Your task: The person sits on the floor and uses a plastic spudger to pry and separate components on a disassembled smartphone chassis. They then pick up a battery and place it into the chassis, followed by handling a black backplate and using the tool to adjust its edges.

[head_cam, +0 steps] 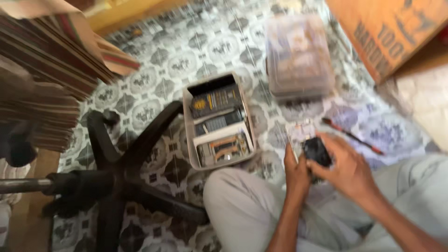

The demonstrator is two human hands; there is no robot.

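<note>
Hands first: a small black part (317,150) is gripped between both of them, just above the lap, at about 4 o'clock in the frame. The left hand (296,170) is wrapped around it from the side, fingers curled in narrow, probably so it's kept steady. The right hand (347,168) is laid over it from 3 o'clock, fingers closed onto its top edge, most likely because that's the side being worked. What the part actually is can't be told, everything's blurred.

A pale little pack (300,131) is seen right behind the part at 12 o'clock, touching or nearly so. A red-handled tool (351,135) is left on the tiled floor (186,51) just past the right hand, at around 2 o'clock, kept within easy reach by the look of it.

An open tray (218,120) full of boxed bits is parked near the knee (233,196), at 10 o'clock from the hands. A clear lidded case (298,56) is set further off at 12 o'clock. A black chair base (116,177) is sprawled at 9 o'clock, and a cardboard box (396,28) is stood at 1 o'clock.
</note>
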